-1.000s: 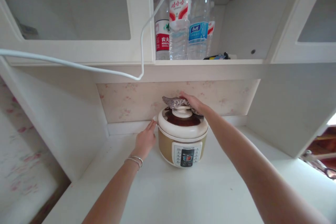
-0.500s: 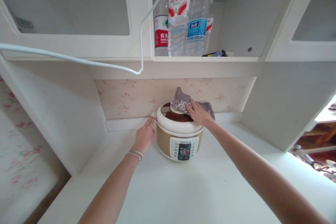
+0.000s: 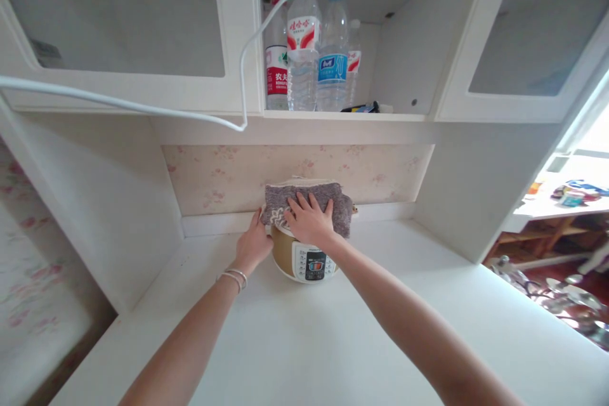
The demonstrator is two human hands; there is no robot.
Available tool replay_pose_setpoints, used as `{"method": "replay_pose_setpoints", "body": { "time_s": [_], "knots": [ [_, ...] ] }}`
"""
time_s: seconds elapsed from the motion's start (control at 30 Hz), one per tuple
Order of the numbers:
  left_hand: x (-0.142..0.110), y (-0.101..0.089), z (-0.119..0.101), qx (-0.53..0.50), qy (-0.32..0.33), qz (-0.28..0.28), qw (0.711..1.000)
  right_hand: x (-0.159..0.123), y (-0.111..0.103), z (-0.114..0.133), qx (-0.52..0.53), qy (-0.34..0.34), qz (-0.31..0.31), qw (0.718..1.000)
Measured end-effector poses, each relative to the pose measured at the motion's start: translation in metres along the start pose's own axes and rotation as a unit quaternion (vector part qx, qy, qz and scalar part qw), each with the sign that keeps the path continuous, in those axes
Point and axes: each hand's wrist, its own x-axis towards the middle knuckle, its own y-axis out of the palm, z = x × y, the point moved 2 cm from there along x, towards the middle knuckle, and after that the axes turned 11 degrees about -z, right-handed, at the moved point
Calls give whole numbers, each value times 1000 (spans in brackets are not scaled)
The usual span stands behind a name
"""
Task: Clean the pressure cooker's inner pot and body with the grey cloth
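Note:
A small tan electric cooker (image 3: pixel 304 260) with a front control panel stands on the white counter (image 3: pixel 304 342) against the flowered back wall. A grey patterned cloth (image 3: pixel 340 206) lies spread over its lid. My right hand (image 3: pixel 309 219) presses flat on the cloth with fingers spread. My left hand (image 3: pixel 252 244), with bracelets at the wrist, rests against the cooker's left side, fingers mostly extended.
Several water bottles (image 3: pixel 304 44) stand on an open shelf above. A white cable (image 3: pixel 143 108) hangs across the upper cabinets. Glass-fronted cupboard doors flank the shelf. Cluttered surfaces show at the far right (image 3: pixel 566 196).
The cloth went from bunched at the back of the lid to spread across it. My right hand slid forward over the lid. The view tilted, and the cooker looks farther away.

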Motion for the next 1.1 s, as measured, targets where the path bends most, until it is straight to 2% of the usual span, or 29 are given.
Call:
{"method": "replay_pose_setpoints", "body": {
  "time_s": [0.07,0.13,0.2,0.27,0.3,0.33,0.4,0.43,0.47,0.5,0.57,0.63,0.73,0.8,0.87,0.93,1.03,1.1],
  "knots": [
    [0,-15,-9,-46,-45,-135,989,4,0,-3,39,3,6,999],
    [1,-32,-25,-106,-49,-252,961,9,-1,-10,113,28,2,993],
    [2,-45,-52,-160,11,-298,941,13,-3,-21,229,83,-22,970],
    [4,-48,-84,-188,99,-269,940,17,-6,-32,379,149,-67,911],
    [5,-45,-100,-192,129,-231,945,17,-7,-38,460,177,-95,865],
    [6,-40,-113,-188,137,-189,954,15,-9,-43,541,204,-127,806],
    [10,-26,-130,-156,107,-104,976,6,-12,-55,668,245,-186,677],
    [13,-18,-132,-132,81,-66,986,-2,-13,-62,706,258,-206,627],
    [17,-10,-131,-106,58,-32,992,-14,-13,-69,727,266,-216,595],
    [22,-4,-127,-83,43,0,996,-27,-11,-77,732,272,-222,584],
    [36,6,-112,-50,27,45,997,-62,-1,-96,712,295,-221,598],
    [51,13,-92,-36,15,71,997,-102,20,-117,676,340,-222,615],
    [74,20,-70,-44,20,102,994,-156,69,-141,597,430,-150,661],
    [89,23,-65,-62,52,118,990,-181,99,-147,540,456,-109,699],
    [102,24,-67,-88,102,134,982,-193,121,-145,489,428,-83,755],
    [114,26,-71,-115,131,160,972,-197,132,-139,458,382,-45,802],
    [131,30,-71,-150,101,198,963,-195,134,-134,412,343,6,844],
    [142,35,-70,-174,63,188,965,-192,132,-133,376,336,20,863]
  ]
}}
